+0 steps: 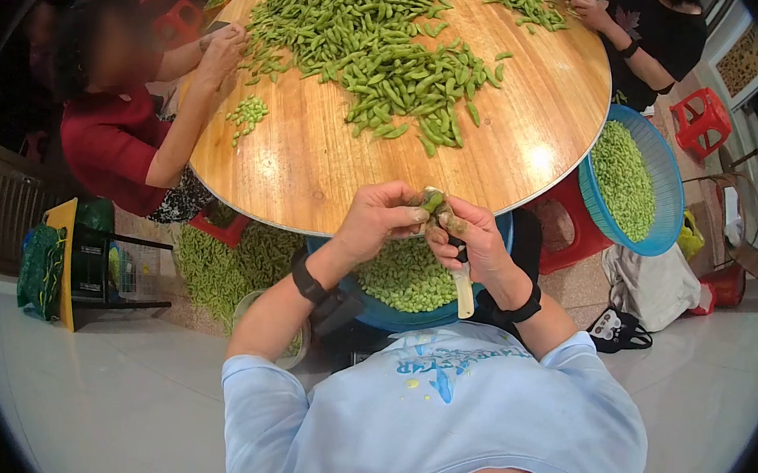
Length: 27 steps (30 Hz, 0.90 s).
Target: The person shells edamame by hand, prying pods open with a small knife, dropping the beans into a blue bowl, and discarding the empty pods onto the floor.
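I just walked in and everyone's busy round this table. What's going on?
The person's left hand pinches a green pod while the right hand grips a white-handled knife over a blue basin. More pods are heaped on the round wooden table, where a person in red and a person in black also handle them.

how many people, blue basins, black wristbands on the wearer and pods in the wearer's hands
people: 3 (wearer, one in red, one in black)
blue basins: 2 (middle, right)
black wristbands on the wearer: 2 (left wrist, right wrist)
pod pinched by left hand and right hand: 1
total: 8
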{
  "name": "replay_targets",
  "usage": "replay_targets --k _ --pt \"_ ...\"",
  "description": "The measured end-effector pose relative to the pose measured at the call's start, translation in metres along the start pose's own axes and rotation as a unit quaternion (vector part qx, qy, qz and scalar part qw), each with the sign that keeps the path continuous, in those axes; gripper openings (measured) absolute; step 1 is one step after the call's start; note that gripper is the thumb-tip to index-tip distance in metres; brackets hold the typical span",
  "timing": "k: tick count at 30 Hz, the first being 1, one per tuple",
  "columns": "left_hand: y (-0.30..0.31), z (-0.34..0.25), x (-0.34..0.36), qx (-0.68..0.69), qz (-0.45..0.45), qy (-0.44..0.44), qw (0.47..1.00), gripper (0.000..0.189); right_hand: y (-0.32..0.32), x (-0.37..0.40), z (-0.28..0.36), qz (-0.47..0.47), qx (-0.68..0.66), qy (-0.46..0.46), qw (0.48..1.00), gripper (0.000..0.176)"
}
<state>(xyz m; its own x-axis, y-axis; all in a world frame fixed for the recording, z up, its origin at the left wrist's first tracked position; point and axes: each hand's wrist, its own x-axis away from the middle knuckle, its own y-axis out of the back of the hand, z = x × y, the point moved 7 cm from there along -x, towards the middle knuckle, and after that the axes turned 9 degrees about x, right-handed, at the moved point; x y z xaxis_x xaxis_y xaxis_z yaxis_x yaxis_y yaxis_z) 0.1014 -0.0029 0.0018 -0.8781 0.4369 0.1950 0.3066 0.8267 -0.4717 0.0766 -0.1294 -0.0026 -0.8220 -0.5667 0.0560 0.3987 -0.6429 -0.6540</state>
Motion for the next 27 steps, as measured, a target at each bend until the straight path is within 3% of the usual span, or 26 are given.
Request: replay_targets --k 2,6,7,8,9,10,12,16,18,19,21,23,27 --pt "0.004 0.002 0.000 0.043 0.022 0.039 0.998 0.011 -0.004 0.001 -0.003 0.051 -0.075 -0.053 0.994 0.028" --pt "0.001 0.015 -0.003 0.114 0.024 0.090 0.989 0.011 0.002 0.001 -0.007 0.057 -0.095 -0.071 0.991 0.029" --pt "-0.003 0.016 -0.004 0.114 0.025 0.090 0.989 0.011 0.006 0.000 -0.008 0.020 -0.138 -0.073 0.988 0.028" --pt "-0.004 -0.004 -0.004 -0.145 -0.007 -0.072 0.987 0.013 0.010 0.000 -0.009 -0.018 -0.179 -0.076 0.981 0.028" --pt "-0.014 -0.024 0.005 -0.390 -0.040 -0.226 0.892 0.015 0.008 0.001 -0.009 -0.018 -0.179 -0.077 0.981 0.028" --pt "-0.015 -0.025 0.006 -0.390 -0.040 -0.226 0.892 0.015 0.005 0.001 -0.008 -0.021 -0.181 -0.073 0.981 0.028" --pt "-0.042 -0.033 0.022 -0.613 -0.010 -0.381 0.692 0.016 0.002 0.002 -0.010 -0.025 -0.183 -0.070 0.980 0.027" --pt "-0.045 -0.034 0.025 -0.594 -0.023 -0.365 0.716 0.012 0.001 0.002 -0.017 -0.051 -0.159 -0.049 0.985 0.024" --pt "-0.023 -0.027 0.016 -0.338 -0.069 -0.219 0.913 0.010 0.000 0.004 -0.017 -0.064 -0.133 -0.037 0.988 0.023" --pt "-0.023 -0.028 0.017 -0.337 -0.070 -0.220 0.913 0.010 0.001 0.005 -0.012 -0.076 -0.062 -0.015 0.995 0.023" --pt "-0.014 -0.013 0.012 -0.186 -0.069 -0.074 0.977 0.013 0.003 0.005 -0.008 -0.086 0.011 0.009 0.996 0.022" --pt "-0.017 -0.018 0.016 -0.258 -0.060 -0.102 0.959 0.013 0.014 0.008 0.001 -0.129 0.205 0.074 0.967 0.024" --pt "-0.019 -0.021 0.019 -0.379 -0.056 -0.180 0.906 0.011 0.011 0.007 0.018 -0.189 0.332 0.116 0.917 0.027"
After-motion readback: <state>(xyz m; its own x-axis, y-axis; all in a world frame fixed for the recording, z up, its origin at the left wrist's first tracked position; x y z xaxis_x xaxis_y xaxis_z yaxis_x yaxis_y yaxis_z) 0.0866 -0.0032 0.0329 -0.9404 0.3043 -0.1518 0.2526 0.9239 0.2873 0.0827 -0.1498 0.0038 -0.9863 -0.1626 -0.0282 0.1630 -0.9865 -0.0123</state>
